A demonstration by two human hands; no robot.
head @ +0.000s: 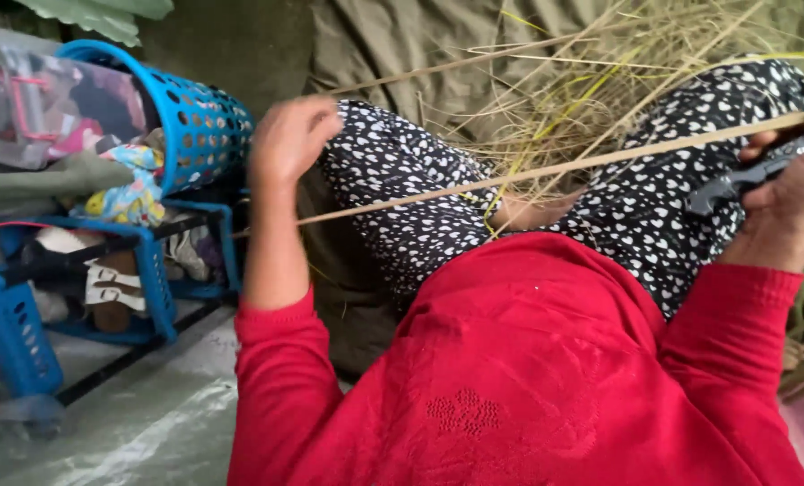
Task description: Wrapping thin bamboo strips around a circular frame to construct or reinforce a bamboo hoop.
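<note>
Currently: right hand (794,189) is clamped around a dark-handled tool (744,180), probably a knife, blade end not clear. The same hand sits against a long pale cane strip (546,168), which runs from the right edge of the frame, over both knees, down-left toward the left forearm.

Left hand (289,139) is curled into a loose fist, back of the hand to camera. Can't tell whether it grips the strip: the strip passes below the wrist, behind or beside the forearm, and the fingers are hidden.

Person wears a red long-sleeved top (519,378) and black trousers with white hearts (402,189), knees up. A pile of dry straw and thin stalks (600,81) lies beyond the knees on an olive cloth (393,40).

Left side: blue perforated plastic basket (199,121) tipped on its side, stuffed with clothes, on top of a blue rack (150,270). Rack shelves hold more fabric and a pair of sandals (114,288). A grey plastic sheet (141,423) covers the ground below the rack. Green leaf (96,13) at the top-left corner.
</note>
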